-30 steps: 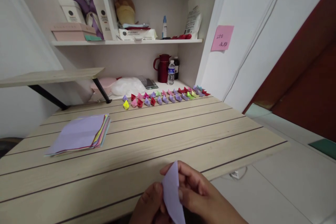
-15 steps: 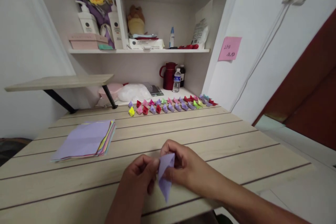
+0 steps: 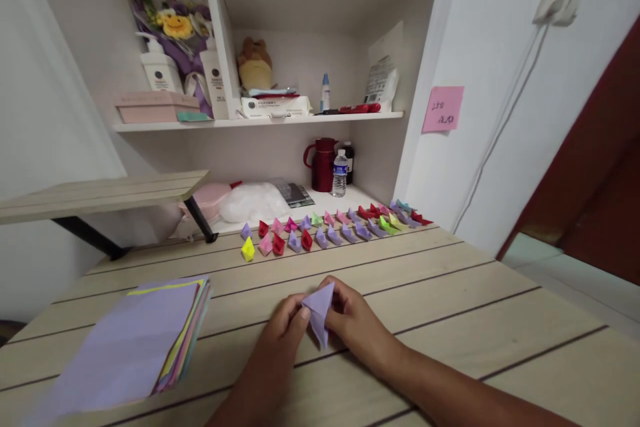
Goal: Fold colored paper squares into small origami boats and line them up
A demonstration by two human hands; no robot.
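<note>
A folded piece of lilac paper point(image 3: 319, 310) is pinched between both my hands just above the wooden table point(image 3: 450, 293). My left hand point(image 3: 281, 337) grips its left side with closed fingers. My right hand point(image 3: 357, 327) holds its right side, fingers curled round it. A stack of coloured paper sheets point(image 3: 135, 343), lilac on top, lies to the left of my hands. Two rows of several small folded paper shapes point(image 3: 330, 230) in many colours line the table's far edge.
Behind the table stand a white shelf point(image 3: 260, 121) with bottles, a box and a plush toy, a dark red jug point(image 3: 323, 163) and a water bottle point(image 3: 340, 173). A raised wooden board point(image 3: 100, 190) sits at the left. A pink note point(image 3: 443, 109) sticks to the wall.
My hands have moved forward over the table with the lilac paper, which now looks folded smaller. The view has tilted up and shifted, bringing the paper stack closer.
</note>
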